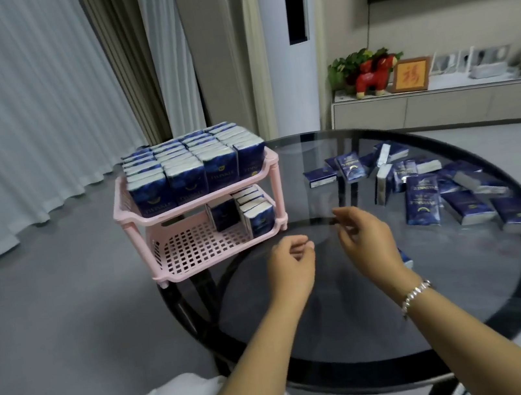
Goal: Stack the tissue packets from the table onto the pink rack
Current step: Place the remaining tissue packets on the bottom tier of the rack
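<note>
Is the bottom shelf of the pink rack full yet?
No, only partly full. The bottom shelf holds a few upright tissue packets at its right end; the rest is bare pink grid. The top shelf looks packed.

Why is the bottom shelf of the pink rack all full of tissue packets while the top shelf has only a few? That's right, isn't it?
It's the other way round. In the head view the top shelf of the pink rack is full of tissue packets, and the bottom shelf has only a few, at its right end.
</note>
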`<move>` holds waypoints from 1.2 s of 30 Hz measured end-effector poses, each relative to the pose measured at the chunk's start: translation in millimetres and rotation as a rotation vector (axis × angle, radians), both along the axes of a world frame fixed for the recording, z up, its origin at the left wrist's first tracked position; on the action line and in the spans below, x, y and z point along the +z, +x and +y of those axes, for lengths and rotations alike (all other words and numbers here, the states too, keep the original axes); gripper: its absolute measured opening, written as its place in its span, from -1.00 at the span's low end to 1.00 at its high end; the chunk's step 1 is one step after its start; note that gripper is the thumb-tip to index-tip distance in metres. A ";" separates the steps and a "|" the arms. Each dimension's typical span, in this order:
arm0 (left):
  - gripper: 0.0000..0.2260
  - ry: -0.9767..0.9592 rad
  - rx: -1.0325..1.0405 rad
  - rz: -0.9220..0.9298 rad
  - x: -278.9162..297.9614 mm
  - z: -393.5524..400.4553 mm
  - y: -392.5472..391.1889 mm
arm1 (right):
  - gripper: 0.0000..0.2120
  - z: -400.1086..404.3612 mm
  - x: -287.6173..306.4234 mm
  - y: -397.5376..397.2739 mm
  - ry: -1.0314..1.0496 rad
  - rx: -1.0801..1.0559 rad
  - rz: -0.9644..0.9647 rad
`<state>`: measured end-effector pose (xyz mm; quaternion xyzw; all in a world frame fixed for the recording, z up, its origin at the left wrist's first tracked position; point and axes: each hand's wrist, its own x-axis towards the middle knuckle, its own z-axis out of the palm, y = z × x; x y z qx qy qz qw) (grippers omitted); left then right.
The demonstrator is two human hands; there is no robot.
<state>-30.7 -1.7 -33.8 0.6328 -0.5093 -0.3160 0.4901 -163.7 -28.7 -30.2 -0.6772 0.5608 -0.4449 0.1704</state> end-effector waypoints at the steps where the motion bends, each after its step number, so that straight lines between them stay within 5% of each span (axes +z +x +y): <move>1: -0.87 0.030 -0.024 0.007 -1.7 1.0 -6.9 | -0.71 3.6 -1.7 -9.8 0.004 -0.014 0.027; 15: -0.56 0.248 -0.307 0.087 -2.9 -6.4 -67.5 | -0.66 21.8 -29.6 -80.7 0.269 -0.177 0.254; 21: -0.73 0.217 -0.314 0.293 -4.2 -20.2 -74.1 | -0.68 21.2 -23.9 -75.5 0.207 -0.131 -0.063; 27: -0.53 0.236 -0.334 0.273 -6.5 -37.4 -68.5 | -0.75 8.7 -16.7 -77.3 0.199 0.016 -0.100; 31: -0.61 0.275 -0.260 0.375 -12.7 -49.0 -60.3 | -0.76 -13.8 -18.8 -91.3 0.183 -0.228 -0.168; 36: -0.75 0.248 -0.170 0.423 -13.1 -56.9 -50.9 | -0.56 -36.9 -19.2 -105.0 0.225 -0.544 0.041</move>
